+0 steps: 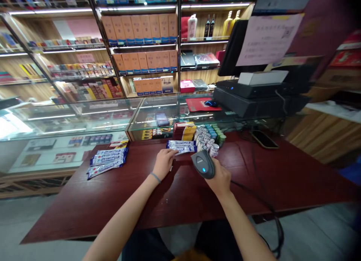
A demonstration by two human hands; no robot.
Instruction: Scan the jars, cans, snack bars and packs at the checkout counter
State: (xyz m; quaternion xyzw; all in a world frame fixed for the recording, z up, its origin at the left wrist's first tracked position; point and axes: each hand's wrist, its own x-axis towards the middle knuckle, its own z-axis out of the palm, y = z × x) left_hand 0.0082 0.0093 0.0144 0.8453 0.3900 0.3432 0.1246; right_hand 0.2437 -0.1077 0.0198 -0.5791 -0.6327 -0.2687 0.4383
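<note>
1. right hand (221, 179) is wrapped around the scanner (203, 164).
2. left hand (164, 163) bends its fingers by the blue-white packets (185, 144); cannot tell whether it grips one.
3. those packets lie on the table (113, 201), just beyond the left hand's fingertips.

Both forearms (126, 212) are bare; a thin grey-blue band (155, 177) circles the left wrist (159, 174); dark trousers (146, 244), mustard-yellow cloth (193, 255) nearest.

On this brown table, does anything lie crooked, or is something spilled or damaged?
Slightly crooked: in the blue-and-white packet pile on the left of the table, the nearest packet lies at an angle to those behind it, so the pile looks uneven. I see no clear spill or damage.
</note>
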